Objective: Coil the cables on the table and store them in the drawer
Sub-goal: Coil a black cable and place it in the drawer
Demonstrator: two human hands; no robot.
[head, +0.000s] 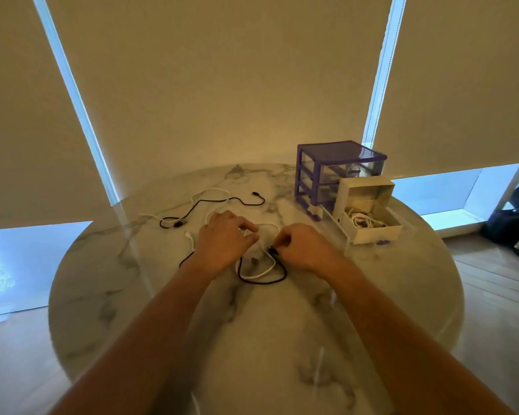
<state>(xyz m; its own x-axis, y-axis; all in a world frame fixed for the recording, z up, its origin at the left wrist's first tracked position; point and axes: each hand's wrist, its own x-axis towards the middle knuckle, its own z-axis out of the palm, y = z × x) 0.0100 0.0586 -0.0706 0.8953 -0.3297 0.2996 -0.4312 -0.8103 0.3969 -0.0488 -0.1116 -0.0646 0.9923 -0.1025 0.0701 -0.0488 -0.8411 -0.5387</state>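
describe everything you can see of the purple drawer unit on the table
The purple drawer unit is a small plastic organiser: purple frame and top, three stacked clear drawers. It stands upright at the far right of the marble table, in front of the blinds. Its bottom drawer is pulled out toward the person, with an open white box of coiled cables sitting in it. Neither of the hands touches it.

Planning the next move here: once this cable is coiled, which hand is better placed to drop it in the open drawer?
Right. The right hand lies nearer the open drawer, already pinching the black cable.
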